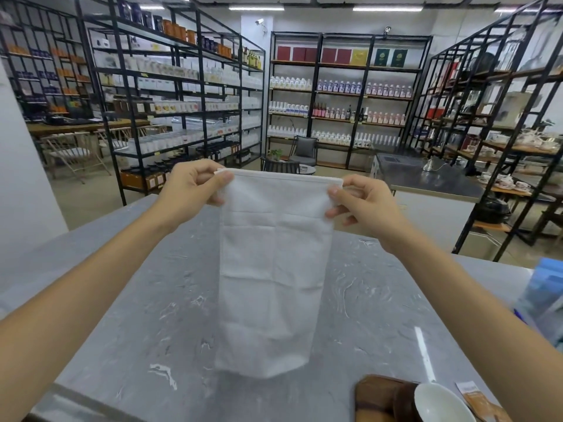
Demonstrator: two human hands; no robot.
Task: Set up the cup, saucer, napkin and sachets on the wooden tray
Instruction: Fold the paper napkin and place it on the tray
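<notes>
A white cloth napkin (271, 269) hangs full length in the air above the grey marble table (146, 315). My left hand (190, 185) pinches its top left corner and my right hand (364, 205) pinches its top right corner. At the bottom right edge of the view lies the dark wooden tray (379, 397). A white saucer (438, 405) stands partly on the tray, cut off by the frame. Orange-brown sachets (483, 403) lie on the table just right of the saucer. No cup is in view.
A blue and clear plastic container (543, 293) stands at the table's right edge. Beyond the table are black metal shelving racks (182, 95) full of bottles and boxes, and a steel counter (432, 175) at the right.
</notes>
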